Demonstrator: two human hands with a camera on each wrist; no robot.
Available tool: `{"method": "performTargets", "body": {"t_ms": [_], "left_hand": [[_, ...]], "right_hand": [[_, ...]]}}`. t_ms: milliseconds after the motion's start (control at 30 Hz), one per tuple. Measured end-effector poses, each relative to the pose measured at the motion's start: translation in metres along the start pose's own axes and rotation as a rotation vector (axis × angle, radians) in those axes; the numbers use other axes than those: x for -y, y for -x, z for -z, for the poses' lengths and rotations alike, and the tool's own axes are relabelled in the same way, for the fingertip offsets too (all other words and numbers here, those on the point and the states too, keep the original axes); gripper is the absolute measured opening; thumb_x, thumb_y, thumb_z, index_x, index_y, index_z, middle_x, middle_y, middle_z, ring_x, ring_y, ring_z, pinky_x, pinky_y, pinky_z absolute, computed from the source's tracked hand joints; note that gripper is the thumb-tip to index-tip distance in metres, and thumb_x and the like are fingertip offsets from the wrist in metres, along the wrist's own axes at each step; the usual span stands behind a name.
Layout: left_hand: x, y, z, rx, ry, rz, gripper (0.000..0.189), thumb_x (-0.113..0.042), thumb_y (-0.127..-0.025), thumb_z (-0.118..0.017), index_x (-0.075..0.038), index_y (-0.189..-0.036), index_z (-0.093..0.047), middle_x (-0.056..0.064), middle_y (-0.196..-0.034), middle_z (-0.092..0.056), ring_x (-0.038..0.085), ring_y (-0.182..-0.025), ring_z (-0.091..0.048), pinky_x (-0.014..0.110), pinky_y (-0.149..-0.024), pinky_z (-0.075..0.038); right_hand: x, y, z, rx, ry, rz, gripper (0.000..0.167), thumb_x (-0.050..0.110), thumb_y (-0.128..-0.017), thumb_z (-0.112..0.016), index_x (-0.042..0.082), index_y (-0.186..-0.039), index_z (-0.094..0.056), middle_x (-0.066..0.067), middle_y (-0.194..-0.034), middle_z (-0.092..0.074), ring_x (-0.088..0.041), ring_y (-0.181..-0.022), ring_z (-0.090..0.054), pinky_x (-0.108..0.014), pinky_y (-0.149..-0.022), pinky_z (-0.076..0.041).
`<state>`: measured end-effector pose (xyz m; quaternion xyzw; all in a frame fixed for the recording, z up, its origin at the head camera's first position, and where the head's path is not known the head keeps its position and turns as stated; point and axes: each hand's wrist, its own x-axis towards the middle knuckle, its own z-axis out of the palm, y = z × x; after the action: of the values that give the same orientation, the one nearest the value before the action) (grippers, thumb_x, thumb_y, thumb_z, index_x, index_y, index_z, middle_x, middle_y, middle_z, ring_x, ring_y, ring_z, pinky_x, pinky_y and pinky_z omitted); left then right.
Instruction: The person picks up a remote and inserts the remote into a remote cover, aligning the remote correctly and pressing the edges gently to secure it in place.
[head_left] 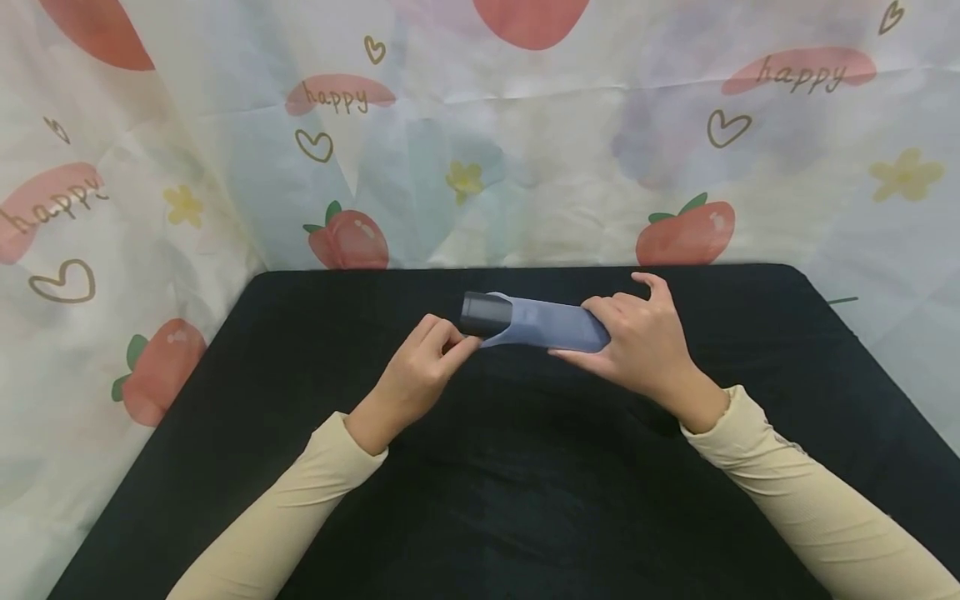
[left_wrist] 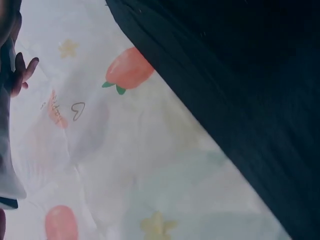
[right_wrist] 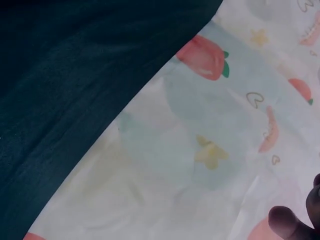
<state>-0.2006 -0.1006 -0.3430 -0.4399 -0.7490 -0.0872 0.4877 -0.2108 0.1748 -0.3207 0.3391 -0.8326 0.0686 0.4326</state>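
A slim blue-grey sleeve [head_left: 555,325] is held up over the black table, lying nearly level. From its left end sticks a dark, smooth, block-like piece [head_left: 486,314]; its kind is hidden by the sleeve. My left hand [head_left: 414,373] pinches the lip of the sleeve's mouth between thumb and fingers, just below the dark piece. At the opposite end, my right hand [head_left: 647,343] grips the sleeve with the thumb underneath and fingers on top, one finger sticking up. Only a sliver of the sleeve [left_wrist: 7,165] shows in the left wrist view. In the right wrist view, only fingertips [right_wrist: 284,223] appear.
A black cloth [head_left: 480,500] covers the table. Behind it and at both sides hangs a pale curtain [head_left: 540,167] printed with fruit, hearts and flowers, meeting the table's back edge.
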Motion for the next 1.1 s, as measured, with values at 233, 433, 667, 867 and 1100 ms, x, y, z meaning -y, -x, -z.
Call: {"method": "performTargets", "body": {"t_ms": [233,433,667,867,1100], "left_hand": [[0.008,-0.002,0.008,0.042,-0.116,-0.152,0.005,-0.001,-0.084,-0.063,-0.006,-0.086,-0.063,0.006,-0.07,-0.046,0.02,-0.067,-0.045,0.029,-0.065,-0.043],[0.01,0.005,0.012,0.07,-0.239,-0.241,0.011,-0.008,-0.092,-0.054,-0.009,-0.084,-0.06,0.004,-0.071,-0.048,0.019,-0.069,-0.048,0.031,-0.073,-0.046],[0.006,0.011,0.014,0.085,-0.265,-0.258,0.02,-0.017,-0.096,-0.051,-0.007,-0.08,-0.059,0.004,-0.073,-0.053,0.018,-0.071,-0.05,0.03,-0.074,-0.047],[0.002,0.007,0.014,0.116,-0.196,-0.214,0.027,-0.029,-0.096,-0.052,-0.007,-0.08,-0.057,0.004,-0.076,-0.052,0.02,-0.075,-0.051,0.031,-0.075,-0.045],[-0.001,0.0,0.017,0.214,-0.168,-0.305,0.023,-0.03,-0.079,-0.075,-0.012,-0.088,-0.063,0.002,-0.102,-0.056,0.017,-0.095,-0.051,0.026,-0.082,-0.045]], "right_hand": [[-0.002,0.001,0.001,-0.012,-0.023,0.034,0.076,0.071,-0.086,-0.033,0.002,-0.077,-0.064,-0.011,-0.057,-0.061,-0.023,-0.048,-0.054,-0.057,-0.083,-0.04],[-0.006,0.003,0.003,0.003,-0.05,0.071,0.069,0.067,-0.086,-0.035,0.005,-0.075,-0.062,-0.008,-0.055,-0.058,-0.021,-0.048,-0.053,-0.058,-0.081,-0.041],[-0.013,0.01,0.001,0.049,-0.083,0.1,0.067,0.067,-0.086,-0.033,0.008,-0.077,-0.063,-0.005,-0.062,-0.066,-0.022,-0.052,-0.057,-0.06,-0.082,-0.042],[-0.019,0.015,-0.003,0.048,-0.032,0.149,0.052,0.057,-0.083,-0.044,0.009,-0.079,-0.063,-0.006,-0.063,-0.066,-0.023,-0.054,-0.057,-0.06,-0.083,-0.041],[-0.025,0.018,-0.008,0.046,0.018,0.21,0.045,0.048,-0.057,-0.072,0.009,-0.079,-0.064,-0.005,-0.062,-0.064,-0.023,-0.055,-0.056,-0.059,-0.081,-0.042]]}}
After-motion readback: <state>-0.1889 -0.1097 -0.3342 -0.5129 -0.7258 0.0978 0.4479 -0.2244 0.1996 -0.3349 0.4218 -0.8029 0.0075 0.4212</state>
